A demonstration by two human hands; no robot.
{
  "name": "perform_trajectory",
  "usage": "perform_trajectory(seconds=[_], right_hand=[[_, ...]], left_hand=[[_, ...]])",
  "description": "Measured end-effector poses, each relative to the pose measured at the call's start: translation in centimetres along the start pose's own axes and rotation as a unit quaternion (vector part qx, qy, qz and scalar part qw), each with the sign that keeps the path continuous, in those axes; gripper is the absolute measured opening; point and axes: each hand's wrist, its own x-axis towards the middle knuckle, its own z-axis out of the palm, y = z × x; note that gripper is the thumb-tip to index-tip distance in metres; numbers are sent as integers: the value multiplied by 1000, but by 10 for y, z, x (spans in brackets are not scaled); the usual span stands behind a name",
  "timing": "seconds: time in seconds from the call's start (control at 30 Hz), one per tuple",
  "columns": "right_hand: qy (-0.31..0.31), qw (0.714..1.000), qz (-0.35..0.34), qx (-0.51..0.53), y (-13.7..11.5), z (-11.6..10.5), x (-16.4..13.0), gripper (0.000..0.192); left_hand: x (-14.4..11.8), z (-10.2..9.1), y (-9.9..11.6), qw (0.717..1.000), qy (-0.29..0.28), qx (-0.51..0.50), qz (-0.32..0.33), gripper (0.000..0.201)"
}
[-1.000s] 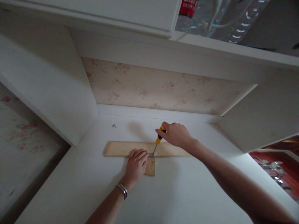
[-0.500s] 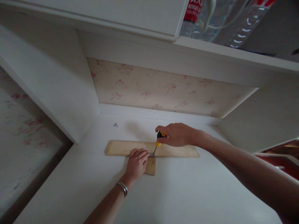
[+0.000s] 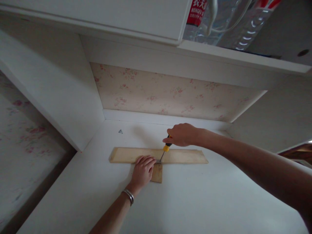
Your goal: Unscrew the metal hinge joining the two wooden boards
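Note:
A long pale wooden strip [image 3: 185,156] lies across a white surface, with a short wooden piece [image 3: 157,174] joined under its middle in a T shape. My left hand [image 3: 142,171] presses flat on the joint, fingertips beside a small metal bracket [image 3: 158,161]. My right hand [image 3: 181,135] grips a screwdriver [image 3: 166,148] with a yellow and black handle. Its tilted shaft points down at the bracket.
The white surface [image 3: 190,201] sits in a recess with white side panels and a floral-papered back [image 3: 165,94]. A small metal bit [image 3: 120,131] lies near the back left corner. Water bottles [image 3: 219,19] lie on the shelf above.
My right hand has turned around the screwdriver handle and risen slightly, while the tip stays on the bracket. My left hand has not moved.

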Motion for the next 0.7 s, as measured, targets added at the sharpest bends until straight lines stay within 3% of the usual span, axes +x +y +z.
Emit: perform_trajectory(seconds=[0.1, 0.17, 0.3, 0.37, 0.47, 0.5, 0.57, 0.7], right_hand=[[-11, 996, -82, 22, 1, 0, 0, 37], [-19, 994, -101, 41, 1, 0, 1, 44], [-23, 999, -13, 26, -4, -3, 3, 59], [-26, 1000, -14, 5, -6, -5, 4, 57], [-22, 996, -80, 25, -3, -5, 5, 38], [-17, 995, -91, 42, -1, -4, 6, 43], [-13, 995, -71, 66, 0, -2, 8, 57], [-19, 999, 3, 34, -2, -1, 10, 54]], left_hand=[[0, 0, 0, 1000, -4, -5, -2, 36], [0, 0, 0, 1000, -6, -4, -2, 35], [-1, 1, 0, 1000, -2, 0, 1, 37], [-1, 1, 0, 1000, -2, -1, 0, 36], [-1, 2, -1, 1000, -1, -4, 1, 35], [-1, 2, -1, 1000, -1, -4, 1, 35], [-1, 2, -1, 1000, 1, -2, 2, 35], [-1, 2, -1, 1000, -1, 0, 1, 34]])
